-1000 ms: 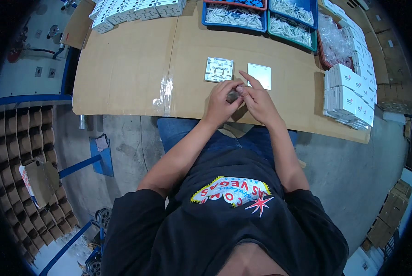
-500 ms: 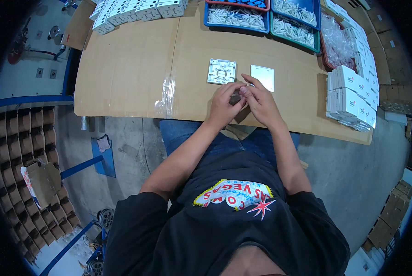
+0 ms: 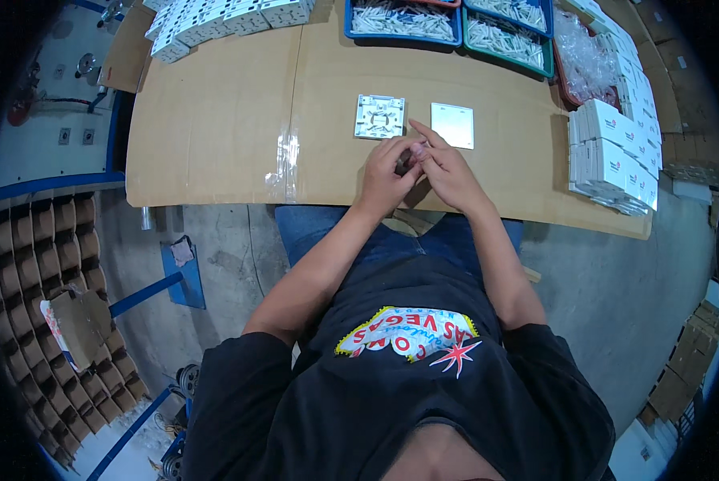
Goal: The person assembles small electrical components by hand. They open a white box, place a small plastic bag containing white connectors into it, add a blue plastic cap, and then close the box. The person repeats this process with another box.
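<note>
Left hand (image 3: 385, 178) and right hand (image 3: 453, 178) meet, fingers curled; can't tell what they grip. Just beyond, on cardboard (image 3: 215, 136): square white frame (image 3: 379, 117), face open; flat white plate (image 3: 452, 127) apart, unjoined.

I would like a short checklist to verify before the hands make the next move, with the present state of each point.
1. White square frame on the cardboard sheet, detailed side up: ok.
2. Flat white plate apart from the white square frame: ok.
3. Left hand and right hand separated: not ok, they meet.
4. Anything held between them: cannot tell, view blocked.
5. Blue tray stocked with white pieces: ok.
</note>
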Motion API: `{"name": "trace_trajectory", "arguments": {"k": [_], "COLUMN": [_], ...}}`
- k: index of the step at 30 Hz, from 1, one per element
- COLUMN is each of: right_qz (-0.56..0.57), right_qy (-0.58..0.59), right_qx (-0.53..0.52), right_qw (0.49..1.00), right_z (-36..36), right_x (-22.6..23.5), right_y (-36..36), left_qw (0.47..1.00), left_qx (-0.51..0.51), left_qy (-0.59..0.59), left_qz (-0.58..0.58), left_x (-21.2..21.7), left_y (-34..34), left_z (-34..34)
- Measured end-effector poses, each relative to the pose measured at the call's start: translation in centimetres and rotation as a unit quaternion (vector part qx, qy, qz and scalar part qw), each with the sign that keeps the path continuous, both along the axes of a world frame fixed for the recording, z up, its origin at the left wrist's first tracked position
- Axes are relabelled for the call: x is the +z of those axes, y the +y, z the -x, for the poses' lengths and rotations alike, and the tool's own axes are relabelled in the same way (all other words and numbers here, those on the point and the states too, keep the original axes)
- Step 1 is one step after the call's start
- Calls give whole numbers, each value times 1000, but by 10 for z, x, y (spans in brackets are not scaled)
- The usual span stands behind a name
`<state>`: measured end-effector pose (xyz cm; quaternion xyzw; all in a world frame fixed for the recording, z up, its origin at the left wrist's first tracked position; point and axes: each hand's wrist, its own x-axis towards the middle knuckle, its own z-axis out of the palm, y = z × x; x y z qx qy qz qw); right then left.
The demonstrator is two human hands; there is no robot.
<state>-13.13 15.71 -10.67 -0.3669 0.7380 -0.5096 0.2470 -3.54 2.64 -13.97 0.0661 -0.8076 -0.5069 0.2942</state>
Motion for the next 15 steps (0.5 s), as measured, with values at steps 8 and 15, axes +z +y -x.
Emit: {"name": "trace_trajectory", "arguments": {"k": [8,15], "right_qz": [-6,-52], "right_qy": [-82,55], "right_qx": [-13,28], "right_qw": [997,997], "right_z": [-1,6], "right_x": [6,2], "right_y": [-2,3], "left_qw": [1000,1000], "left_qx": [5,-6], "left_qy": [-3,-7], "left_qz": [-4,-4], "left_x": [-3,-2], "left_y": [0,-1], "left_z": [0,-1]}}
